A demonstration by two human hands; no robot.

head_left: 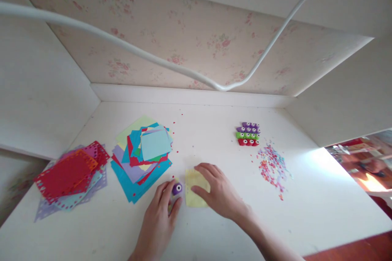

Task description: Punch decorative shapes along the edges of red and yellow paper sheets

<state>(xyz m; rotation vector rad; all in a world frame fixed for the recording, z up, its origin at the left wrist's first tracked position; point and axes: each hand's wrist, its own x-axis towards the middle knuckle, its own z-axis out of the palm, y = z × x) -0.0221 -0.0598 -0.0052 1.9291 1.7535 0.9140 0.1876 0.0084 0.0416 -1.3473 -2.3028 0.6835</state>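
Observation:
My left hand (161,210) is closed around a small purple figure (177,189) with one round white-and-black eye. Its lower part is hidden by my thumb and fingers, so I cannot make out its exact kind. Just right of it, a pale yellow square of paper (192,195) lies flat on the white tabletop. My right hand (219,189) rests over the right part of that sheet, thumb and fingers apart. The left edge of the paper shows a row of faint small marks.
Coloured paper squares (156,145) are piled at left centre. Farther left lie sheets with holes along their edges (67,175). At the right sit purple, green and red one-eyed figures (248,135) in rows, near scattered paper dots (271,165). A white cable (147,55) crosses above.

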